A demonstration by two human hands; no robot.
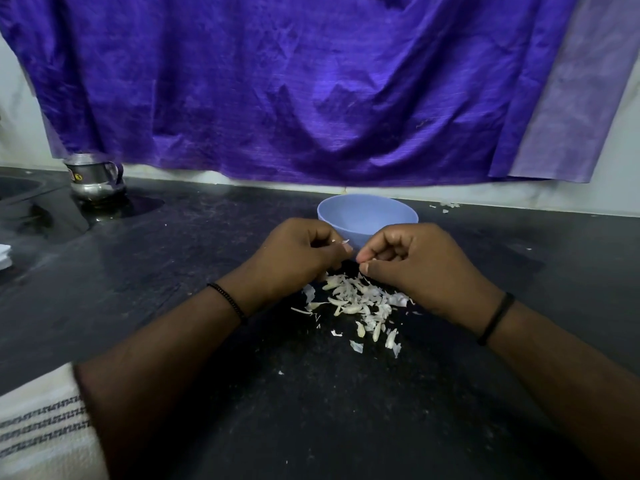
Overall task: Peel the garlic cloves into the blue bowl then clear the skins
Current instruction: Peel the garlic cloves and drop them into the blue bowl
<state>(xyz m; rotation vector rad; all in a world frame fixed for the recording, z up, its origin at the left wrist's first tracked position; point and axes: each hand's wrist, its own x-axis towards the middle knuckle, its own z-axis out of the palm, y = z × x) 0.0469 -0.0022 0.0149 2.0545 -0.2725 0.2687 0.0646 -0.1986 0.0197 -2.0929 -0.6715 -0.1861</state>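
Both hands work close together over a dark speckled table (207,341), just near of the blue bowl (367,216); the left hand (294,252) has its fingers curled in, and a thin white flake of skin (344,242) sticks out from its fingertips toward the right; the right hand (412,258) is likewise curled, thumb and forefinger pinched together on something small and pale at the tips; whether that is a clove or only skin cannot be told, since the fingers hide it; the two sets of fingertips nearly meet.

The bowl is pale blue, round and plain, standing upright on the table just beyond the knuckles; its near wall is covered by the hands, and the part of the inside that shows is bare.

Under and near of the hands lies a loose heap of skins (360,303): papery, off-white, curled slivers and flakes, thickest beneath the right hand and thinning toward the near side, with a few stray bits apart; some longer, fuller pieces among them may be cloves, but that cannot be told.

Each wrist bears a thin black band; a purple cloth (277,81) hangs behind the table; a steel jug (95,176) stands far left; a white striped cloth (41,427) lies at the near left corner.
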